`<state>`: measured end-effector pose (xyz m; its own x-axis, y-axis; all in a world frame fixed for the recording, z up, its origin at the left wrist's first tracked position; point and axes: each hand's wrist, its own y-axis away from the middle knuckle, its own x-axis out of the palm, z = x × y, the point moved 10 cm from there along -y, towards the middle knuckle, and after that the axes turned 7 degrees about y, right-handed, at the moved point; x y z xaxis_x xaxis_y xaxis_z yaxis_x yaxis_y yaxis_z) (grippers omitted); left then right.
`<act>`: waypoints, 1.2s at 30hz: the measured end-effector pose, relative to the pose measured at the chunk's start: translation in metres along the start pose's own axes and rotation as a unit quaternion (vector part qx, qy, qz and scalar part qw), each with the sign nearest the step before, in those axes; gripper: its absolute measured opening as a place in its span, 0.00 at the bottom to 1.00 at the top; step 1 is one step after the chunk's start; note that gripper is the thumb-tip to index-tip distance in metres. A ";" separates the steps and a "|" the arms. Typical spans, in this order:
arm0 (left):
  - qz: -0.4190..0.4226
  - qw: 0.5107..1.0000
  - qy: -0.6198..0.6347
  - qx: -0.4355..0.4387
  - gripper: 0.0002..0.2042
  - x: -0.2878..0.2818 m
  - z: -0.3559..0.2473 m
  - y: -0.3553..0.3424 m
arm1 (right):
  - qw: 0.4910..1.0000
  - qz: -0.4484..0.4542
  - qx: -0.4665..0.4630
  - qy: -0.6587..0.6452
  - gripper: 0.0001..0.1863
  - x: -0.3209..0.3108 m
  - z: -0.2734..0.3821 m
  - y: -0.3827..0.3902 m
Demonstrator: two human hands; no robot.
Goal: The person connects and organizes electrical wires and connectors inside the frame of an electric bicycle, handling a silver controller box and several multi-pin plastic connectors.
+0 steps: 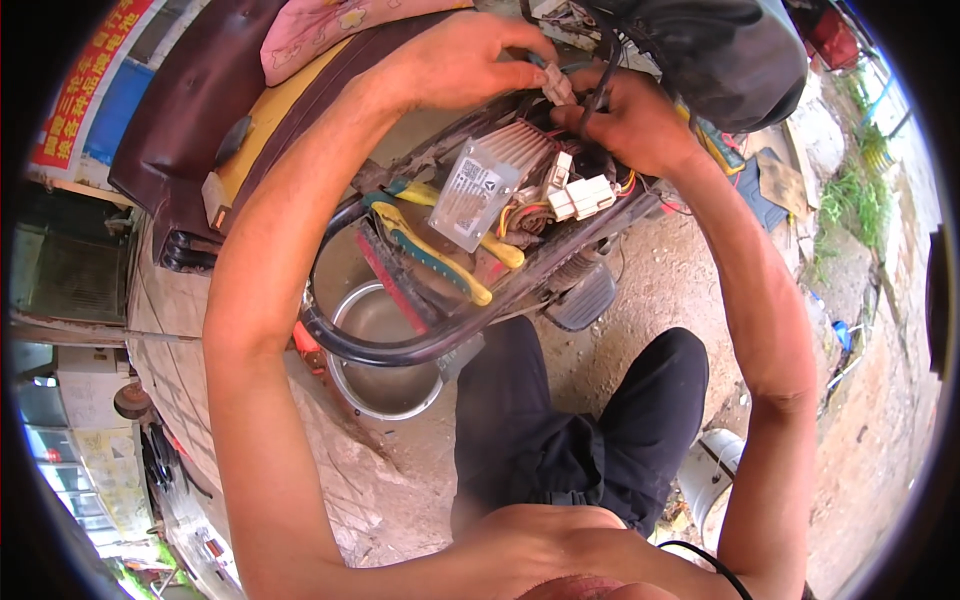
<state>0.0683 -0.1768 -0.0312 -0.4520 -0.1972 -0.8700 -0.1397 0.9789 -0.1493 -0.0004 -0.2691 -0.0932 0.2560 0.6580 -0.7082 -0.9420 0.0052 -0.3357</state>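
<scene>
Left hand (pixel 475 68) pinches a small pale connector (pixel 557 86) over the metal frame's (pixel 405 350) far edge; the curled right hand (pixel 640 120) apparently grips its near end. Probably light, stiff, brittle plastic, best held by its sides.

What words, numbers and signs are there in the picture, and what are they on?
Red banner at the upper left: large yellow writing, which I won't copy out.
Silver finned box below the hands: a square code, a round mark and small dark print; the small print is too small to read clearly, and I won't copy any of it.
I can't make out other writing anywhere else.
</scene>
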 end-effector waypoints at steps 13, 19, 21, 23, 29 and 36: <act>0.015 0.970 -0.197 0.146 0.11 0.000 -0.047 -0.003 | 0.994 -0.078 -0.064 0.042 0.16 -0.017 0.015 0.009; 0.031 0.970 -0.229 0.075 0.11 0.008 -0.034 0.001 | 0.993 -0.082 -0.083 0.023 0.17 -0.017 0.022 0.011; 0.033 0.986 -0.153 0.054 0.11 0.006 -0.015 0.006 | 0.999 -0.016 0.017 -0.022 0.19 -0.004 0.004 0.006; 0.035 0.996 -0.077 0.031 0.11 0.010 0.006 0.008 | 0.997 -0.053 -0.036 0.038 0.19 -0.007 0.000 0.006; 0.019 0.969 0.241 -0.054 0.08 0.015 0.025 0.008 | 0.984 -0.108 -0.123 0.072 0.17 -0.017 -0.005 0.005; -0.002 0.985 0.170 -0.030 0.09 0.006 0.017 0.011 | 0.997 -0.035 0.060 -0.023 0.16 0.001 -0.052 0.003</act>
<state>0.0795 -0.1665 -0.0460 -0.7191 -0.2172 -0.6600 -0.1883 0.9753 -0.1158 0.0082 -0.3076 -0.1268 0.3141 0.6873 -0.6550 -0.9422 0.1409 -0.3040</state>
